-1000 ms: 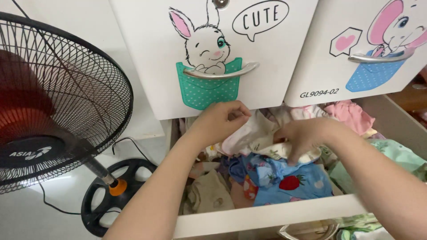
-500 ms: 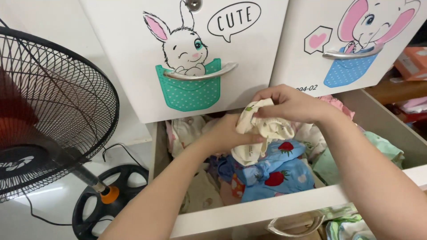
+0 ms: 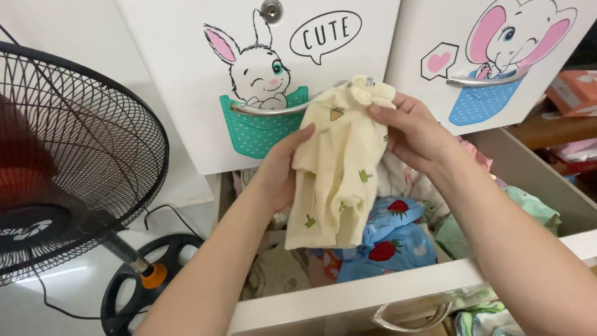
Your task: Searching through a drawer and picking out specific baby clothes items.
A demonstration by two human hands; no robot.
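I hold up a small pale yellow baby garment point(image 3: 339, 168) with tiny green and orange prints above an open white drawer point(image 3: 348, 297). My left hand point(image 3: 280, 171) grips its left edge from behind. My right hand point(image 3: 413, 130) pinches the bunched top right of it. The cloth hangs down over the drawer's contents. Below it lies a blue garment with red strawberries point(image 3: 392, 239), among other crumpled baby clothes.
A black standing fan point(image 3: 68, 162) with a round base point(image 3: 146, 283) fills the left. Above the drawer are white cabinet fronts, one with a rabbit picture and metal handle point(image 3: 267, 111), one with an elephant picture point(image 3: 497, 74). A light green garment point(image 3: 528, 208) lies at the drawer's right.
Both hands have risen out of the drawer, lifting the yellow garment from the pile. It has unfolded from a bunched wad and now hangs open between the hands.
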